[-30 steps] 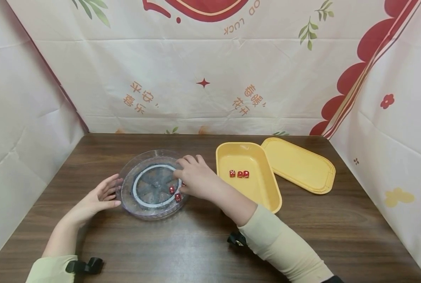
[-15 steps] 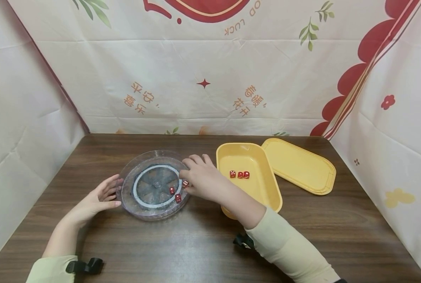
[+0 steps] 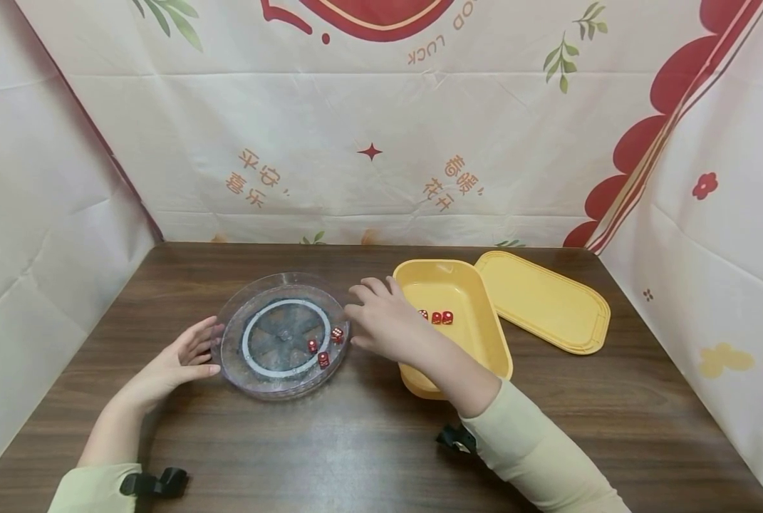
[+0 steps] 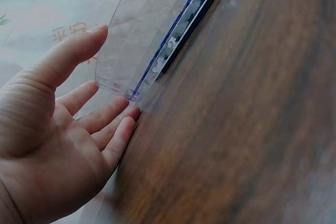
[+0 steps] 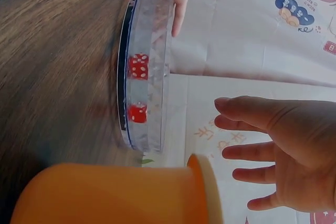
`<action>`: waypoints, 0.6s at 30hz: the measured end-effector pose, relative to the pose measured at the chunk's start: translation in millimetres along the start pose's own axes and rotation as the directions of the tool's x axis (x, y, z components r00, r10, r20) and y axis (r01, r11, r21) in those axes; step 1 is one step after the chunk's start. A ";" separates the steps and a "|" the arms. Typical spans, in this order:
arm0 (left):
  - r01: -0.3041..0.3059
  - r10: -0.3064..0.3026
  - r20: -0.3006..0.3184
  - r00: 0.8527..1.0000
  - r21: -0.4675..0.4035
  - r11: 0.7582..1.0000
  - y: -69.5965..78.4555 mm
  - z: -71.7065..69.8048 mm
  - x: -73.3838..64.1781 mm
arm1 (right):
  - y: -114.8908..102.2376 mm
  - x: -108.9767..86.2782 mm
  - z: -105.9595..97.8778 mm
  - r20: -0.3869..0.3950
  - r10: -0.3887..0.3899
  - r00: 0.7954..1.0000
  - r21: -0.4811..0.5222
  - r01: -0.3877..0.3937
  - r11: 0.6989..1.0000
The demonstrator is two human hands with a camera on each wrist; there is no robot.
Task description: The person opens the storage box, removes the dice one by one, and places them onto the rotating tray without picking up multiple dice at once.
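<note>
A round clear plastic dish [image 3: 253,385] with a pale ring on its base stands at left centre on the table. Inside it, toward the right side, lie three red dice [image 3: 323,360]. My left hand [image 3: 179,360] is at the dish's left side, fingers loosely spread, fingertips at the wall in the left wrist view. Over the gap between the dish and a yellow box [image 3: 493,342] hovers my right hand [image 3: 381,320]. Its fingers are extended with nothing between them, as the right wrist view shows. More red dice [image 3: 447,318] sit in the box, one partly covered by the right hand.
A yellow lid [image 3: 548,303] lies flat on the table right of the box, close to its edge. Behind the wooden table [image 3: 355,456] hangs a printed white cloth [image 3: 330,114], with cloth also at both sides.
My right hand has drawn back to the right, off the dish toward the box. A die near the dish's right rim is now uncovered. The left hand keeps its place.
</note>
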State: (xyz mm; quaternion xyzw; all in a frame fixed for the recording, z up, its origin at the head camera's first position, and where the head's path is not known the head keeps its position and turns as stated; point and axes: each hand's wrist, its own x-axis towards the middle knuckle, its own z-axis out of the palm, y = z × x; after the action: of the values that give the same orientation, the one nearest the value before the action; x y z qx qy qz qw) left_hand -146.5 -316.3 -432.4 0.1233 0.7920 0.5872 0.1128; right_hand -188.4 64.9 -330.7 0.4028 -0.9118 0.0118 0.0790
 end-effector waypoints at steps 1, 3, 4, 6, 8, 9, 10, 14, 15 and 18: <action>-0.003 0.003 0.001 1.000 -0.001 1.000 0.2 0.0 0.1 | 1.0 -0.9 -0.1 -0.002 0.001 1.000 0.000 -0.001 1.000; -0.005 0.005 0.003 1.000 -0.004 1.000 0.9 0.2 -0.1 | 2.9 -2.7 0.0 -0.004 0.003 1.000 0.001 -0.003 1.000; -0.005 0.005 0.002 1.000 -0.005 1.000 1.4 0.2 0.0 | 4.0 -3.5 0.0 -0.006 0.004 1.000 0.000 -0.004 1.000; -0.005 0.005 0.001 1.000 -0.004 1.000 1.6 0.2 0.2 | 6.2 -5.2 0.2 -0.009 0.007 1.000 0.008 -0.007 1.000; -0.006 0.006 0.003 1.000 -0.001 1.000 1.0 0.0 0.5 | 8.6 -7.0 0.3 -0.013 0.011 1.000 0.017 -0.011 1.000; -0.002 0.002 0.002 1.000 0.003 1.000 0.7 0.0 0.6 | 9.9 -8.0 0.4 -0.014 0.014 1.000 0.023 -0.014 1.000; 0.000 0.000 0.001 1.000 0.007 1.000 0.2 -0.2 0.6 | 11.2 -9.1 0.3 -0.013 0.018 1.000 0.030 -0.018 0.999; 0.004 -0.004 -0.003 1.000 0.017 1.000 -0.7 -0.7 0.3 | 16.6 -13.1 1.0 -0.007 0.033 0.999 0.039 -0.033 0.999; 0.003 -0.003 -0.002 1.000 0.018 1.000 -0.6 -0.6 0.2 | 18.2 -14.1 1.2 -0.008 0.036 0.999 0.039 -0.035 0.999; -0.005 0.005 0.001 1.000 0.014 1.000 -0.3 -0.2 0.1 | 23.1 -17.1 2.1 -0.019 0.042 0.999 0.036 -0.042 0.998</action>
State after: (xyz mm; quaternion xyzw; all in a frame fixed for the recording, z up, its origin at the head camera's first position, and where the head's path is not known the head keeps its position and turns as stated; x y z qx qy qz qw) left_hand -146.7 -316.5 -432.6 0.1264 0.7956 0.5820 0.1111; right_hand -194.4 92.9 -334.4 0.3847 -0.9189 0.0334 0.0806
